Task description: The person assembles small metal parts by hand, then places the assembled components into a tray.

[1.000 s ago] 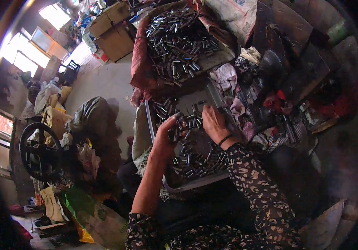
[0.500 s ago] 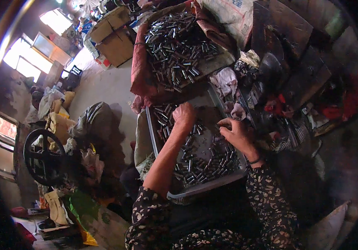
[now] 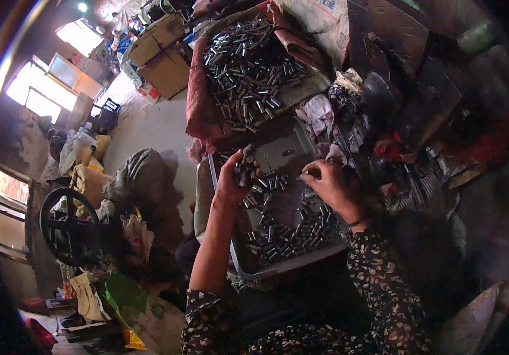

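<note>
My left hand (image 3: 236,177) is turned up above the left side of a grey plastic tray (image 3: 287,271). Its fingers curl around a handful of small dark metal cylinders (image 3: 245,170). Over the tray's right side, my right hand (image 3: 330,184) has thumb and fingertips pressed together; whatever may be between them is too small to make out. Loose metal cylinders (image 3: 293,236) lie scattered in the tray, thickest at its near end. Beyond it, a large heap of similar shiny cylinders (image 3: 245,71) rests on a reddish sack (image 3: 200,100).
Crumpled rags (image 3: 315,115) lie along the tray's right edge, beside dark metal sheets (image 3: 432,100). A cardboard box (image 3: 162,59) stands at the far left. Further left are a black handwheel (image 3: 68,226) and a stuffed grey sack (image 3: 139,177) on the floor.
My left hand has come up from the tray's far left part and turned over, now showing a handful of cylinders. My right hand has shifted slightly left, its fingertips drawn together.
</note>
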`<state>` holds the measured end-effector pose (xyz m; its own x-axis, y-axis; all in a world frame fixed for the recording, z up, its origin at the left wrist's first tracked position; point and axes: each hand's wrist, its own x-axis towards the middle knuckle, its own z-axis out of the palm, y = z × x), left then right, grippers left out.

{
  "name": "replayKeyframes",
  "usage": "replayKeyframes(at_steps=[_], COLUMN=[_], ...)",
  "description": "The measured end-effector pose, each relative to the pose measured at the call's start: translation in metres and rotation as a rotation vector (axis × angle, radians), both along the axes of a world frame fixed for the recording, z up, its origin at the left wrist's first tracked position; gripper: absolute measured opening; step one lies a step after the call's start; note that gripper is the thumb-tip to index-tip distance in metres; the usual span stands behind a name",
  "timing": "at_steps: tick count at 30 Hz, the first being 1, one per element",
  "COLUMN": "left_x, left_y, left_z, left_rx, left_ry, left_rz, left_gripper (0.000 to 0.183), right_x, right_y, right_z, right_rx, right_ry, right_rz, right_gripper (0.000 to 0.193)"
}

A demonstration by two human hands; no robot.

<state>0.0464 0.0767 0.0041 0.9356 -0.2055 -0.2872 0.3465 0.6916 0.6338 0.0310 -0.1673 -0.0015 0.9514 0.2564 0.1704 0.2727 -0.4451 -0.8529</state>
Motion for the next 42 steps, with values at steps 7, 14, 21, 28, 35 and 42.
replayKeyframes(at_steps=[7,14,21,28,35,42], left_x=[0.030,0.053,0.036,-0.031,-0.053,-0.051], left_y=[-0.041,-0.076,-0.068,-0.065,-0.087,-0.082], left_z=[-0.004,-0.039,0.005,-0.008,0.013,0.004], left_rx=[1.098,2.388,1.436,0.309,0.374,0.427], left_ry=[-0.109,-0.670,-0.133,0.075,0.006,0.081], left_rz=[-0.095,-0.350,-0.334,-0.141,-0.152,-0.082], left_gripper=[0.026,0.017,0.018,0.025,0.021,0.025], right_x=[-0.010,-0.008,-0.005,-0.007,-0.008,-0.008], right_y=[-0.002,-0.007,-0.011,-0.011,-0.010,-0.006], right_z=[0.000,0.009,0.006,0.005,0.001,0.003], right_rx=[0.148,0.168,0.176,0.290,0.390,0.449], right_ry=[0.061,0.111,-0.004,0.082,0.229,0.345], right_rz=[-0.006,0.016,-0.071,-0.012,0.038,0.028], right_gripper=[0.018,0.020,0.024,0.020,0.018,0.019])
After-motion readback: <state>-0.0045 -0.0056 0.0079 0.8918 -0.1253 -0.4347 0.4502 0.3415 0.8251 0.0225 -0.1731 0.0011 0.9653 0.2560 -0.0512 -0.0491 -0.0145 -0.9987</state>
